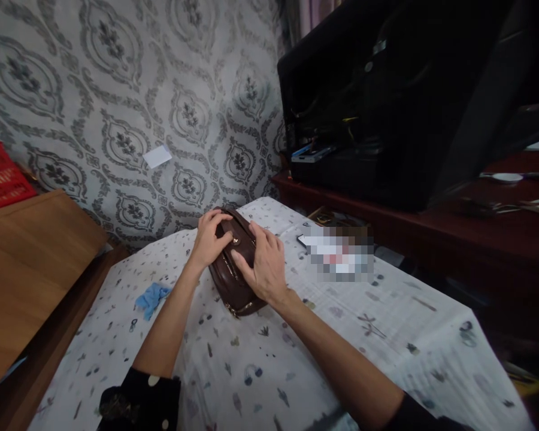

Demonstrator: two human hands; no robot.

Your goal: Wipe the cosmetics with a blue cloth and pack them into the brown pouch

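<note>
A dark brown leather handbag (234, 286) rests on the patterned white cloth, with gold zips and a round gold stud on its front. My left hand (209, 237) grips its upper left part, fingers over the top edge and thumb near the stud. Against the bag's right side lies my right hand (266, 263), fingers over the far edge and thumb on the front. Together the two hands hold the bag between them. To the left of my left forearm lies a crumpled blue cloth (151, 299).
The white cloth (251, 395) covers the table. A phone, partly blurred (336, 254), lies to the right. A wooden panel (31, 257) and a red item (4, 176) stand at left. Behind on the right, a large black screen (363, 120) stands on a dark red cabinet (296, 188).
</note>
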